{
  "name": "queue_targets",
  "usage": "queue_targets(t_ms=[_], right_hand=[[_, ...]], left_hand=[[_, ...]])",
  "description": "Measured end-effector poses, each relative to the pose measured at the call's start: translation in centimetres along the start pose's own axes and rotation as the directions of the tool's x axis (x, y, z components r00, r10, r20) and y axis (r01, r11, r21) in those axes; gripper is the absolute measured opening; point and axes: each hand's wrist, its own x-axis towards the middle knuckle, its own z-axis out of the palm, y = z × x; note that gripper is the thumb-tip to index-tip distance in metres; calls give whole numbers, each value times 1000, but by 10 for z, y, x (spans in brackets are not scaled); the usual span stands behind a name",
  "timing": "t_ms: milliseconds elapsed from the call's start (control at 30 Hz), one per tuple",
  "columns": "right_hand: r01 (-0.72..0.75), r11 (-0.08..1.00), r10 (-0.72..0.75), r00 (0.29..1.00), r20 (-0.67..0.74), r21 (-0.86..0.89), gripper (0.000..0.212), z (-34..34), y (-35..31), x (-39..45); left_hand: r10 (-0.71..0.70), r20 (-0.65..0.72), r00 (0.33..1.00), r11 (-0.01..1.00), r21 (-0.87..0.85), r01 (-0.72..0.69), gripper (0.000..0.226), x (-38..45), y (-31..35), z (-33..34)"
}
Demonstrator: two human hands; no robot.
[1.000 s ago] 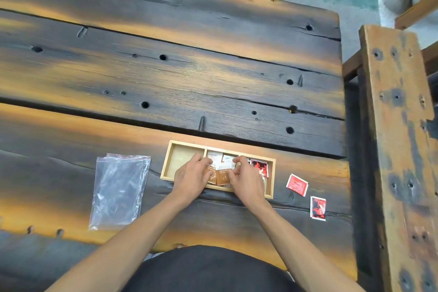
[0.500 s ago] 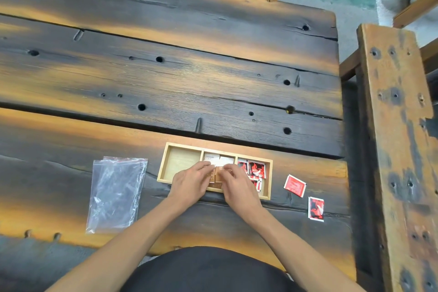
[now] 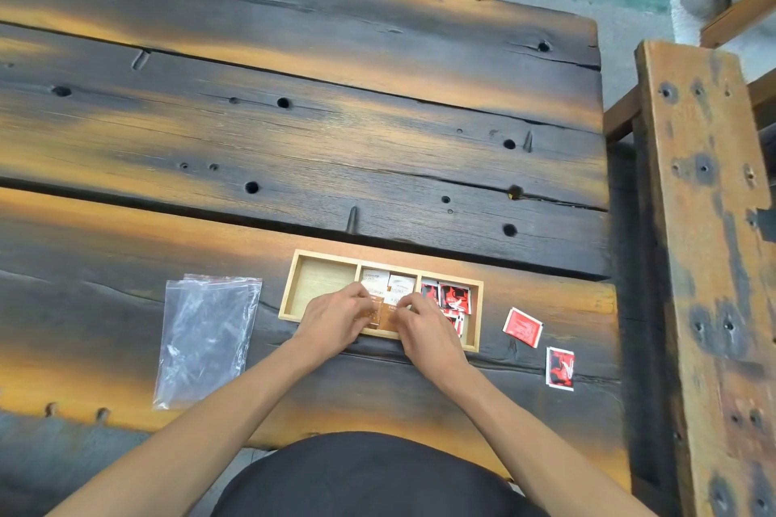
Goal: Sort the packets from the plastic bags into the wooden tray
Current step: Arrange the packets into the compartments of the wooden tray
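Clear plastic bags point(image 3: 208, 338) lay flat and stacked at the left of the dark plank table point(image 3: 294, 130), well apart from the hands. Just right of them sat the wooden tray point(image 3: 380, 258), three compartments in a row: left compartment bare, middle compartment holding white and brown packets point(image 3: 388, 285), right compartment holding red-and-black packets point(image 3: 452, 297). Left hand point(image 3: 336, 317) rested over the tray's near edge, fingers curled onto a brown packet point(image 3: 375, 313) in the middle compartment; grasp looked like a pinch. Right hand point(image 3: 424, 325) met it from the other side, fingertips curled on the same brown packets. Whether each hand held a separate packet could not be told. Right of the tray, on the table, lay a red packet point(image 3: 522, 327), tilted, and nearer the edge a red-and-black packet point(image 3: 559, 368). A wooden bench point(image 3: 705, 222) stood at far right.
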Motion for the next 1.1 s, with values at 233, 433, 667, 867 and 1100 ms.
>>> queue_targets(t_ms=[233, 433, 667, 867, 1100], right_hand=[[0, 999, 1, 999, -36, 35, 18, -3, 3, 3], [14, 995, -20, 997, -68, -97, 27, 2, 3, 3], [-71, 976, 47, 992, -118, -206, 33, 6, 0, 13], [-114, 970, 88, 988, -129, -214, 34, 6, 0, 20], [-111, 979, 91, 989, -119, -172, 35, 3, 1, 18]], left_hand=[[17, -79, 997, 1000, -14, -18, 21, -6, 1, 6], [-50, -50, 997, 999, 6, 51, 40, -1, 8, 6], [-93, 23, 995, 993, 74, 91, 47, 12, 11, 11], [-116, 48, 992, 988, 103, 111, 49, 20, 11, 12], [-109, 31, 994, 990, 94, 105, 51, 16, 11, 12]])
